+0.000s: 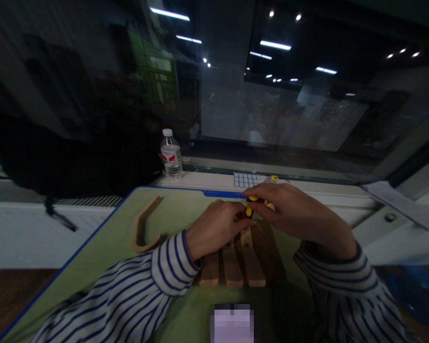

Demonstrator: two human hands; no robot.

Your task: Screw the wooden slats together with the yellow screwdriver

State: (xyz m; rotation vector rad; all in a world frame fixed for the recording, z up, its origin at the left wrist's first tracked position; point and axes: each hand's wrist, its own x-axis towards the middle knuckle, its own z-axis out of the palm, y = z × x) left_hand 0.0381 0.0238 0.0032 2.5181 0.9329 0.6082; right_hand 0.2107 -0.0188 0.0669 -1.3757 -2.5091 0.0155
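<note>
Both my hands meet over a slatted wooden piece point(234, 267) lying on the green table point(178, 205). Between them is a small yellow and black tool point(249, 209), mostly covered by fingers. My left hand point(214, 226) pinches at its lower part, fingers closed, near the far end of the slats. My right hand point(289, 207) has its fingers closed round the upper part of the tool. A bent strip of light wood point(140, 228) rests on the table to the left of my left hand.
A water bottle point(172, 155) stands on the window sill behind the table. Beside it on the sill lie a blue-gridded sheet point(248, 179) and a yellow round object point(273, 178). A dark bag point(75, 157) is at the left, and white paper point(403, 205) at the right.
</note>
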